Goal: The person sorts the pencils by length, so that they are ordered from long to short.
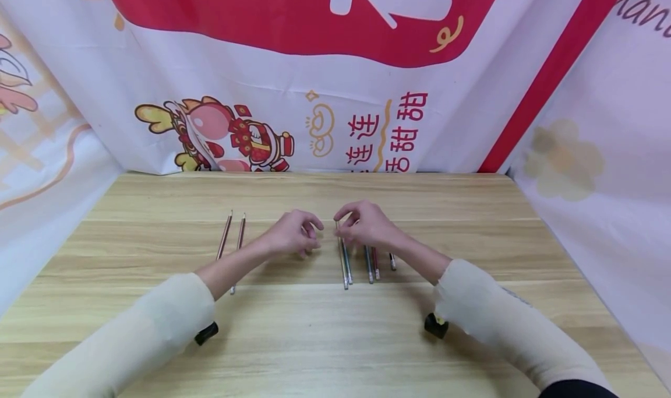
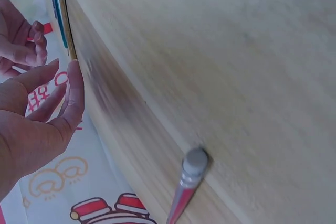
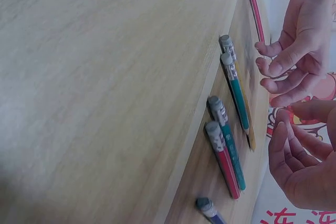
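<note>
My left hand hovers over the middle of the table, fingers loosely bent around nothing. Facing it is my right hand, its fingers bent above the far ends of several pencils and no pencil in its grasp in the right wrist view. Closest to it lie a yellow pencil and a teal pencil side by side. Another teal pencil and a red pencil form a second pair. A dark blue pencil lies apart. All these have their eraser ends toward me.
Two reddish pencils lie on the left of the wooden table, partly behind my left forearm. Black wrist pieces hang beneath both sleeves. A printed cloth hangs along the table's far edge, with more cloth at both sides.
</note>
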Demonstrator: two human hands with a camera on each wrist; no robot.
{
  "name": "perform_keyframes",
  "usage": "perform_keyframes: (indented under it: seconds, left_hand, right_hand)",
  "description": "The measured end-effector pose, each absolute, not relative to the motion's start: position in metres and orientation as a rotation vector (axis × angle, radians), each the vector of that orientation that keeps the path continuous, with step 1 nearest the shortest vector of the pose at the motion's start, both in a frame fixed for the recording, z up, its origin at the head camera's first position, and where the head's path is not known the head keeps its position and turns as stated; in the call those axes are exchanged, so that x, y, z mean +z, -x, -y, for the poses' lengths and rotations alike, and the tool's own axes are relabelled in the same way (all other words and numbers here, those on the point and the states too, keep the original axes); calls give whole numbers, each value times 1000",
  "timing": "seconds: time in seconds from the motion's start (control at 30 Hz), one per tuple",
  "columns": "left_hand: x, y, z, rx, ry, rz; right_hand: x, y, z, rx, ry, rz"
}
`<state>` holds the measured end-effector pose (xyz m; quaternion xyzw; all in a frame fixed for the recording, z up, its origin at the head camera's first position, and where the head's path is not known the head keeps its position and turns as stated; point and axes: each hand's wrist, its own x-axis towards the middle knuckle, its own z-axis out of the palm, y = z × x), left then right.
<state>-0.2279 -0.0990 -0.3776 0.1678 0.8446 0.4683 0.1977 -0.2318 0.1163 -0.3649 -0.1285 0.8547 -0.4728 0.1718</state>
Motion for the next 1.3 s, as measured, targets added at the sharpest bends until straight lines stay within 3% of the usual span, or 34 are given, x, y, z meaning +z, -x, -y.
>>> perform_keyframes:
  seconds: [1.3]
  left_hand:
    - [-391,230,57,1306,-471,-2397]
  right_hand:
    - [-369,233,-162,-1336,328,-2451]
